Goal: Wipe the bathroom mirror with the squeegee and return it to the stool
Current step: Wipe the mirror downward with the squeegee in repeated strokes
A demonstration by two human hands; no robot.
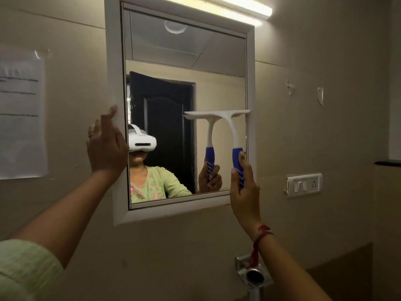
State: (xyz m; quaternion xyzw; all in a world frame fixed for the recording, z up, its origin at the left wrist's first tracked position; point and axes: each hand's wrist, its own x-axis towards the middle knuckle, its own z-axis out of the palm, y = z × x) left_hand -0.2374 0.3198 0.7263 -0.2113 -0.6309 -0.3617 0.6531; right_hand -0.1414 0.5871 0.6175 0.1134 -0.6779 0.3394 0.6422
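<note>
Both hands are up at the wall mirror. Right hand wraps fingers and thumb round the blue grip of the squeegee, holding it upright with the white blade on top, level, laid against the glass about halfway up the mirror's right half. The blade's right end reaches the right edge of the white frame, and the handle runs down beside that edge towards the lower right corner. Left hand is loose and spread, holding nothing, its back to the camera. It lies against the frame's left edge at much the same height, the forefinger tip touching the frame. A ring sits on one of its fingers, a red thread circles the right wrist, and a pale green sleeve covers the left upper arm. The glass reflects the squeegee, the gripping hand and a person wearing a white headset before a dark door. A lit tube lamp runs above the mirror's top edge, a sheet of paper hangs on the wall to the left, and a white switch plate sits right of the lower right corner
</note>
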